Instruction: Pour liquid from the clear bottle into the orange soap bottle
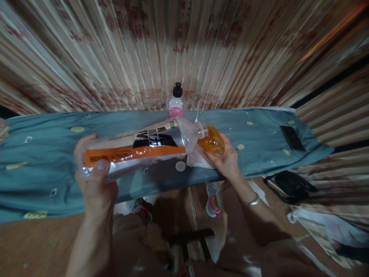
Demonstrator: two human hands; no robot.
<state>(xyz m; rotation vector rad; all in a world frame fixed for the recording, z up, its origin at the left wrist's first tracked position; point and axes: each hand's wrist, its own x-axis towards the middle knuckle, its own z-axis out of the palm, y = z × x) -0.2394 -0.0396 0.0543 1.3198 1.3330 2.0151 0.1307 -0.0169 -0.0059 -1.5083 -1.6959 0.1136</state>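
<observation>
My left hand [99, 182] is wrapped round the base of a large clear bottle [138, 148] with an orange, white and black label. The bottle lies nearly level, its neck pointing right. Its open mouth meets an orange, see-through object [212, 141], which my right hand [227, 159] holds from below and the right. Whether that object is a cup or a small bottle I cannot tell. Below the bottle's neck, a pale sheet or cloth [198, 158] lies on the table, with a small round white cap [180, 166] beside it.
Behind the large bottle stands a clear bottle with a black top and pink label [176, 109]. A dark phone [292, 138] lies at the right of the blue-green covered table [256, 134]. Pleated curtains [178, 50] hang behind. A black bag [291, 186] is at the lower right.
</observation>
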